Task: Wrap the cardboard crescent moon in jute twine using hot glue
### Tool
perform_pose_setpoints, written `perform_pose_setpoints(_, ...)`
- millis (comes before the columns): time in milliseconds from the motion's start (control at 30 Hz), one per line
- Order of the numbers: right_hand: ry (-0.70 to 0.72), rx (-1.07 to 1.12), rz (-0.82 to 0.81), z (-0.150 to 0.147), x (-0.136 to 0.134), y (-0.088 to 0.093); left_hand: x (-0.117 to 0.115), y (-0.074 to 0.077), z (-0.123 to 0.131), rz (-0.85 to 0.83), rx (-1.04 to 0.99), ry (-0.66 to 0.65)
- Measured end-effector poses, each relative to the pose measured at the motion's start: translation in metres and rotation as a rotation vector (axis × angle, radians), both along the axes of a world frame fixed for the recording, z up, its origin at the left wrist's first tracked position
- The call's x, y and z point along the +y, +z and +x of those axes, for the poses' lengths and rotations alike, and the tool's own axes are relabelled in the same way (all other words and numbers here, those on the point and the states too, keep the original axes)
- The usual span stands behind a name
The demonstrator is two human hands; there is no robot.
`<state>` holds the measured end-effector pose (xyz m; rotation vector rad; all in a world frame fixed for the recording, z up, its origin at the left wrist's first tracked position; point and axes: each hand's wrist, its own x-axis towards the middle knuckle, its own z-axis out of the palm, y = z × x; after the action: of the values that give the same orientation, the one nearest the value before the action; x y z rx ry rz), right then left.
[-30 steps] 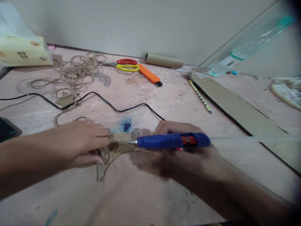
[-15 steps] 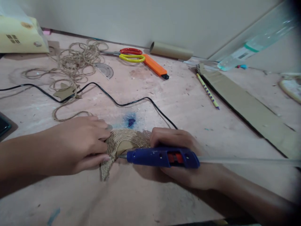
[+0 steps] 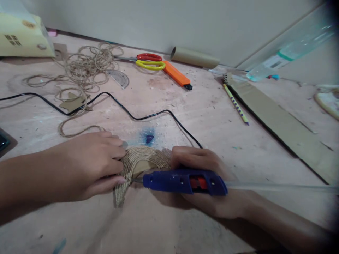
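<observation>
A cardboard arch [image 3: 144,165] covered with rows of twine lies on the table in front of me. My left hand [image 3: 106,165] grips its left side, with the thumb on the lower left leg and the fingers along the outer edge. In my right hand [image 3: 203,162] is a blue hot glue gun [image 3: 164,180], its tip at the inner edge of the arch beside my left thumb. A clear glue stick [image 3: 265,187] sticks out of the gun's back end. The fingers round the handle and trigger are partly hidden beneath the gun's body.
A black cord [image 3: 140,117] crosses the table beyond my hands. Behind it lie tangled twine [image 3: 90,65], a protractor [image 3: 119,78], scissors [image 3: 149,61], an orange cutter [image 3: 177,74] and a cardboard tube [image 3: 194,57]. Rightward are a pencil [image 3: 236,105], a cardboard strip [image 3: 280,121] and a bottle [image 3: 288,53].
The glue gun, both hands and the arch appear slightly lower in the picture, and the view has shifted a little. Both holds are the same, with the tip still at the inner edge.
</observation>
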<state>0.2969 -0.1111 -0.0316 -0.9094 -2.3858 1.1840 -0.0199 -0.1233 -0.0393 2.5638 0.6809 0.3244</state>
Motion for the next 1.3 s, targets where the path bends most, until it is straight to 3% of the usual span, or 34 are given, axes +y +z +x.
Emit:
perform_pose_setpoints(300,0.007,-0.022,0.001,0.001,0.000,0.001,0.002,0.000,0.000,0.025,0.020,-0.020)
perform_pose_setpoints(700,0.035,0.068,0.062,0.005,0.002,-0.010,0.002,-0.004,-0.001,0.084,0.001,-0.029)
perform_pose_setpoints(1033,0.012,0.004,0.057,-0.001,0.001,0.003,0.002,-0.004,-0.002,0.090,-0.005,-0.030)
perform_pose_setpoints(1300,-0.012,-0.004,0.058,0.003,0.001,-0.004,0.003,-0.005,-0.001,0.106,-0.011,-0.037)
